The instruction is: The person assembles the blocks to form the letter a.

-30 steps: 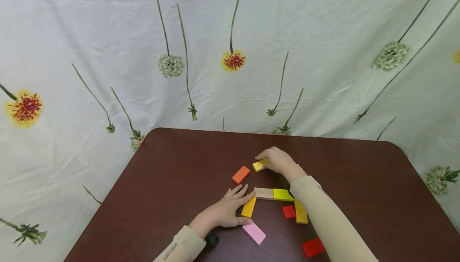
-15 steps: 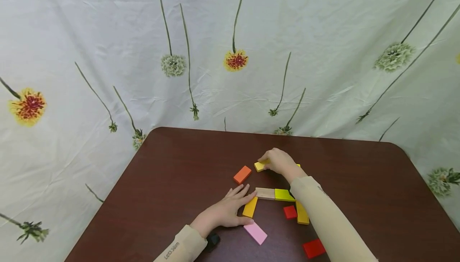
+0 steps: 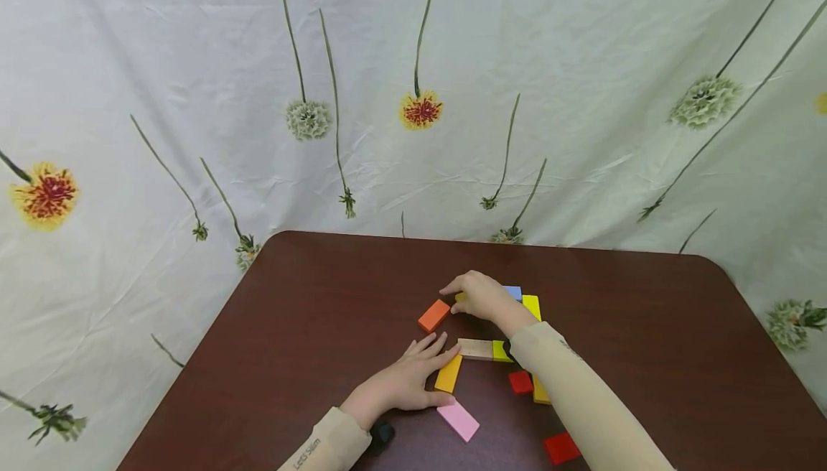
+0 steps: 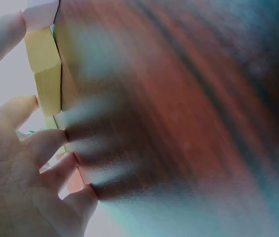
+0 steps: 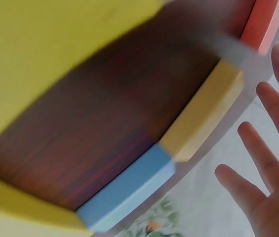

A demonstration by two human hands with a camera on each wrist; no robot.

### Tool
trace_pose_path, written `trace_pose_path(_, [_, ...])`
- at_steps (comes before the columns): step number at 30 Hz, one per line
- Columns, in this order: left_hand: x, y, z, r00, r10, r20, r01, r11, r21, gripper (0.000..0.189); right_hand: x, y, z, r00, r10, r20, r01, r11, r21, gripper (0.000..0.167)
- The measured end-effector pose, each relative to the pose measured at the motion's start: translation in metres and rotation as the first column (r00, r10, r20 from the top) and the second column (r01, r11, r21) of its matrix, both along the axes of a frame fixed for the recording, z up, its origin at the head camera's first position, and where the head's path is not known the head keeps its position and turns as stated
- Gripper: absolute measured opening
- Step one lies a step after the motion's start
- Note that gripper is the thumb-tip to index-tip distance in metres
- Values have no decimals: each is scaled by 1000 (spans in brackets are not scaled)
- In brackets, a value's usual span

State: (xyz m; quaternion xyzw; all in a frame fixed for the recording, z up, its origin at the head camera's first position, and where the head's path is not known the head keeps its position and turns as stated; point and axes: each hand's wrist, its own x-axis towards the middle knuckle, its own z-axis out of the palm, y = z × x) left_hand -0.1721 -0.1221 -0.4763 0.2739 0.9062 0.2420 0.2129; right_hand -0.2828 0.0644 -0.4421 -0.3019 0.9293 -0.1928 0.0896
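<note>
My left hand [image 3: 405,383] rests on the table with its fingers spread. Its thumb touches a pink block [image 3: 459,421], and the index fingertip is at the joint of an amber block [image 3: 448,375] and a plain wooden block [image 3: 475,349]. In the right wrist view, the fingers of my right hand [image 5: 277,192] are spread and hold nothing. Close by them lie a pale yellow block [image 5: 203,113] and a blue block [image 5: 127,192], end to end. From the head view, my right hand hovers over the pale yellow block, mostly hiding it, right of an orange block [image 3: 433,316].
A lime block [image 3: 501,351] adjoins the wooden one, partly under the right sleeve. A yellow block [image 3: 531,306] stands beside the blue one. Two red blocks [image 3: 520,383] and a darker yellow block [image 3: 540,390] lie nearer. Behind the brown table [image 3: 349,277] hangs a flowered cloth [image 3: 362,155].
The right hand has let go of the pale yellow block and shifted left, toward the orange block. The blue block now shows beside it. The left hand has stayed put.
</note>
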Motion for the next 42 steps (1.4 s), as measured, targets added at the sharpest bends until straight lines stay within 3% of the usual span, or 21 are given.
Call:
trace_pose_path(4, [1,-1,0,1000,-3,-7,4,1000,6,82,5,-11,-1,998,56,-23,-56,998,-7,36])
trace_pose_path(11, [1,-1,2,1000,-12,-11,12,1000,17,82,7,-22,-7,998,68,-10,-68,997,25,34])
trace_pose_path(19, [1,-1,1,1000,-18,-18,18,1000,16,82,7,-27,-10,985,120,-124,-108,989,100,25])
trace_pose_path(26, [1,-1,0,1000,-10,-18,10,1000,17,82,6,-27,-5,966,142,-217,-114,984,136,5])
trace_pose_path(35, [2,1,3,1000,-11,-6,11,1000,13,81,12,-35,-8,982,131,-135,-110,982,157,22])
trace_pose_path(42, [2,2,2,1000,-2,3,2,1000,12,81,14,-39,-12,997,75,-29,-72,993,99,29])
